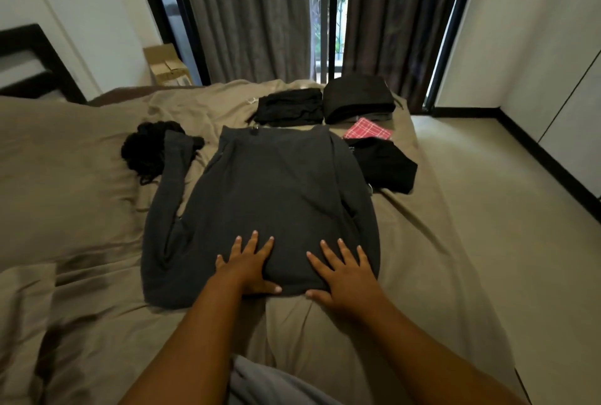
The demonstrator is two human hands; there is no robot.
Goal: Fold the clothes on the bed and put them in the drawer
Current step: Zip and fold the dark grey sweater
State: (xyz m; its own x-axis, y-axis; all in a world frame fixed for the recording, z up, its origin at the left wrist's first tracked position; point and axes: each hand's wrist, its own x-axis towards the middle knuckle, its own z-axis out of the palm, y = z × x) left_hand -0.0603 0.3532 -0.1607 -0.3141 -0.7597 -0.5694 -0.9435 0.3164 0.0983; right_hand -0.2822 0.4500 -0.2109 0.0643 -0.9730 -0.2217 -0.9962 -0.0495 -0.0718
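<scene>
Pressing hands, head view: both palms lie flat on the near hem of the dark grey long-sleeved top (pixel 270 196), and neither grips anything.
Left hand (pixel 247 264): released, with fingers straight and spread on the top's hem, left of its middle. The thumb lies along the hem's edge.
Right hand (pixel 344 271): also released, with fingers splayed on the hem near the top's right corner. The thumb touches the hem's edge.
Top: spread out on the bed (pixel 439 242), collar at the far end. One sleeve stretches out along its left side, and its right side looks folded in over the body.
Beyond the top's collar: a folded black garment (pixel 289 107) lies beside a thicker folded black stack (pixel 357 95), the two nearly touching.
Right of the top's shoulder: a pink plaid cloth (pixel 367 132), partly under another black garment (pixel 387 164) that lies against the top's right edge.
Left of the top: a crumpled black bundle (pixel 146 151) touches the outstretched sleeve's cuff, at the edge of a pillow (pixel 58 177).
Cardboard box (pixel 169 64): well beyond the top, off the bed's far left corner. Its flaps look shut, so I cannot tell what it contains.
Behind the top: grey curtains (pixel 247 14) hang over a dark-framed window.
</scene>
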